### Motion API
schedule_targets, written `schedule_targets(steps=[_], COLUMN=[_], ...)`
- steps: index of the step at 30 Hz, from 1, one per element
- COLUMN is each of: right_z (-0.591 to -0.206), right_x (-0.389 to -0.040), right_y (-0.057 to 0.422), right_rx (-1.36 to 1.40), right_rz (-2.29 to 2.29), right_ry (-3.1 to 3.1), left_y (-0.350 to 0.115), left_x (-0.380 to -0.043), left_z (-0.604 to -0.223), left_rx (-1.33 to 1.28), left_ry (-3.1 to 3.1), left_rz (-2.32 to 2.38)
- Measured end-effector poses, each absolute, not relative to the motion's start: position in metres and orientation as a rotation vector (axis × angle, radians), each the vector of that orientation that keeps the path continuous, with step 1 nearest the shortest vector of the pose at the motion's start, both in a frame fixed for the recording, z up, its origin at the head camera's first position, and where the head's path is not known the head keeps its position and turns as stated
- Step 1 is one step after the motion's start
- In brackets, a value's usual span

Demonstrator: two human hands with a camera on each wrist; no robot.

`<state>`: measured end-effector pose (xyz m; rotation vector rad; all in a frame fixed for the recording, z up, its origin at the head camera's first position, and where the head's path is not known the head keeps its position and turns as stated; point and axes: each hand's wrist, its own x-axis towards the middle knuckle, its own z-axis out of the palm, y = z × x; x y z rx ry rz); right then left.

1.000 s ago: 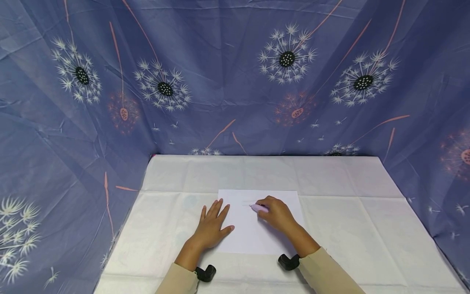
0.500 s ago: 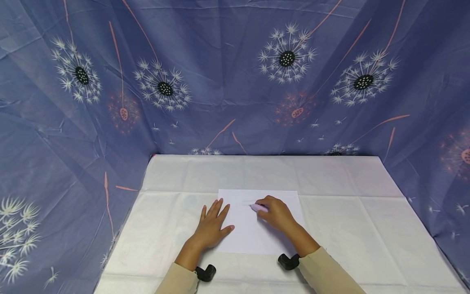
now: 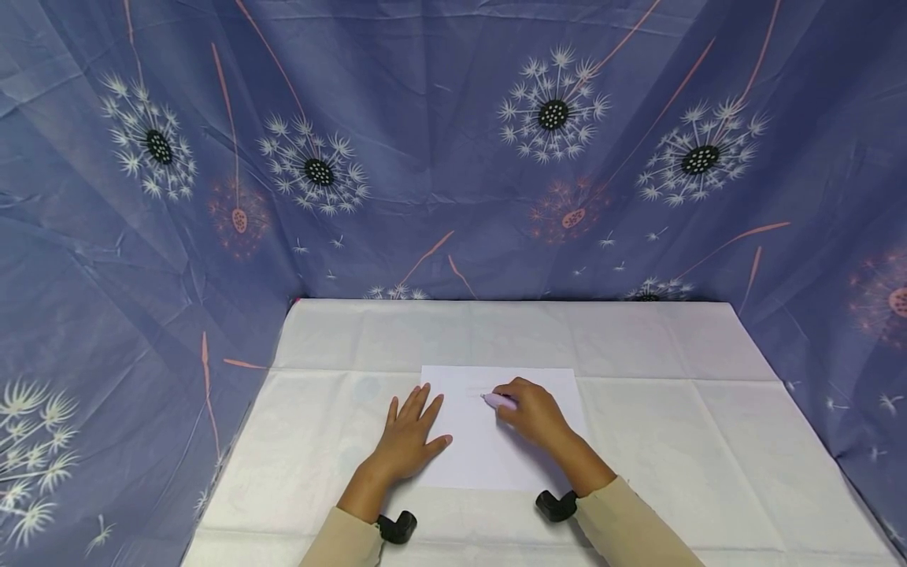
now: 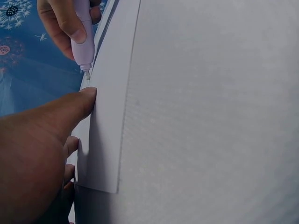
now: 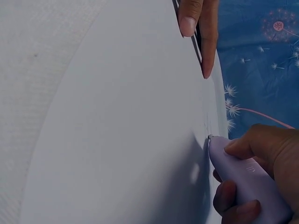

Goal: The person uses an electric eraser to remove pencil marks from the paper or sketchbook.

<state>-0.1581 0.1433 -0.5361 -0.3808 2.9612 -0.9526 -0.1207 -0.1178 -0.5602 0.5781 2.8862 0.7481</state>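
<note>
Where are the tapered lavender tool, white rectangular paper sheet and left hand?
Tapered lavender tool [image 5: 248, 179], right wrist view: its body.
White paper sheet [image 3: 476, 429], head view: bare middle.
Left hand [image 3: 406, 446], head view: its back.

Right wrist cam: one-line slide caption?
Right hand grips a lilac handheld tool, tip at the white paper; left hand beyond.

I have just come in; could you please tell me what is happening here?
A person's right hand holds a lilac, rounded pen-shaped tool, its narrow tip near some faint marks on a rectangular sheet of white paper. The left hand lies with spread fingers over the paper's left edge. Underneath is a creased white cloth. I cannot tell whether the tip touches.
</note>
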Motion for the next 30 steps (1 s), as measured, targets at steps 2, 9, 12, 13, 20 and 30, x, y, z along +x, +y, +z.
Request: schedule_targets(steps=[2,9,12,13,20,30], right_z=[-0.5363,-0.5365,-0.5362,-0.5361,-0.5364,-0.5351], right_x=[-0.1583,-0.159,-0.158,-0.1576,-0.1573,-0.1577], right_y=[0.1433,0.1427,0.1424,0.1422,0.1414,0.1402], right_rx=[-0.369,-0.395,-0.381,-0.372,-0.366,-0.375], right_rz=[-0.95,-0.932,-0.94,-0.945,-0.956,-0.956], right_ry=[2.971,2.966,2.98,2.983,2.967,2.966], left_y=[-0.1176,-0.1175,-0.1176,-0.1176,-0.1177,-0.1177], left_x=[-0.1205,-0.1202,-0.1205,-0.1206,-0.121,-0.1203], left_z=[-0.5593,-0.558,-0.5597,-0.5602,-0.5614,-0.56], left_rx=[0.577,0.577,0.573,0.571,0.565,0.566], left_ry=[2.885,2.889,2.886,2.885,2.883,2.886], left_rz=[0.751,0.742,0.744,0.744,0.751,0.746])
